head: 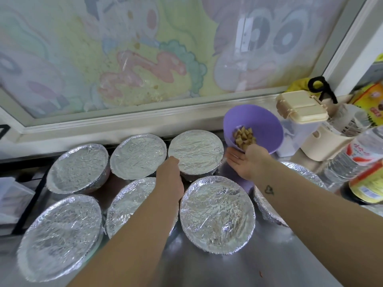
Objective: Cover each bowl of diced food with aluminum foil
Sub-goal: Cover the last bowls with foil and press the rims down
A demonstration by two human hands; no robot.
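Head camera: my right grip (246,162) holds the round purple plastic bowl (248,119) by its near rim. The thumb lies over the edge and the fingers are spread beneath. The bowl is tipped steeply toward me and lifted at the back right of the bench (228,270), and its diced brownish food (244,137) has slid down to the low side.

My left grip (171,177) rests on the near-left rim of the back-right foil-covered bowl (196,151). Its fingers fold out of my sight there, so I cannot tell whether it clasps the rim or only presses the foil.

Room to move is tight. Two more foil-covered bowls (77,167) (137,155) fill the back row almost rim to rim. Three more (60,235) (128,201) (216,214) sit in front, and another (267,206) lies under my right forearm. Bare steel shows only near me at the front edge.

A white window ledge (124,121) shuts off the back, under a pane painted with pastel cartoon figures (145,59). On the right, a cream-lidded container (300,108) and clear plastic bottles (356,158) stand just beside the purple bowl.
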